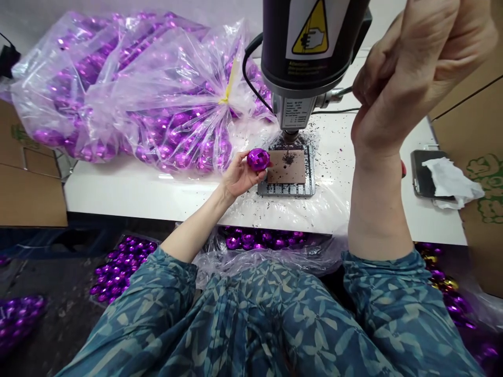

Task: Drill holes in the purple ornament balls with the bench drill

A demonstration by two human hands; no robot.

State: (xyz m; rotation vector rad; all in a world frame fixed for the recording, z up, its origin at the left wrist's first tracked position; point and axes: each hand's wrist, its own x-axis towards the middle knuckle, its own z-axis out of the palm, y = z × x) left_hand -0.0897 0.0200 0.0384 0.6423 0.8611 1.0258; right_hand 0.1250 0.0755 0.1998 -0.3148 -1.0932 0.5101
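My left hand (244, 175) holds a shiny purple faceted ball (258, 159) between thumb and fingers, at the left edge of the drill press base (286, 190). A brown board (294, 177) with a dark hole lies on that base, under the chuck (291, 136). Raised at the upper right, my right hand (416, 68) is closed around the drill press lever (346, 91), whose metal rod runs from the machine into my fist. The black drill press head (310, 57) carries a yellow warning label. Most of the lever's grip is hidden by my fingers.
Large clear bags of purple balls (157, 99) fill the table's back left. Dark shavings (314, 137) litter the white table (157, 196). A dark flat object (424, 175) under white tissue (451, 180) lies right. More purple balls (123, 267) are below, beside cardboard boxes (35, 173).
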